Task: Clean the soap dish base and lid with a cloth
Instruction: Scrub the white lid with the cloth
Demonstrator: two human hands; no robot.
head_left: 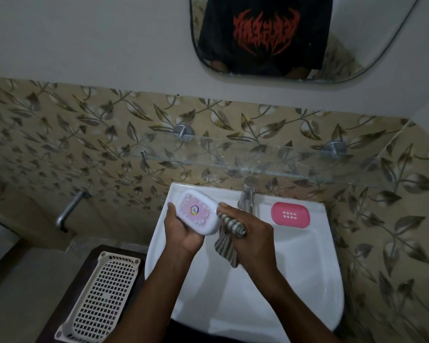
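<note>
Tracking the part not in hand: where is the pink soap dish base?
In the head view, the pink soap dish base lies on the back rim of the sink, just right of the tap.

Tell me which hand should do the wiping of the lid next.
Right, probably: the right hand grips the striped cloth right beside the lid, while the left hand is busy holding that lid.

We see the white washbasin at centre frame, the pink soap dish base lying on its back ledge right of the tap. At lower left, a dark stand carries a cream mesh basket.
</note>
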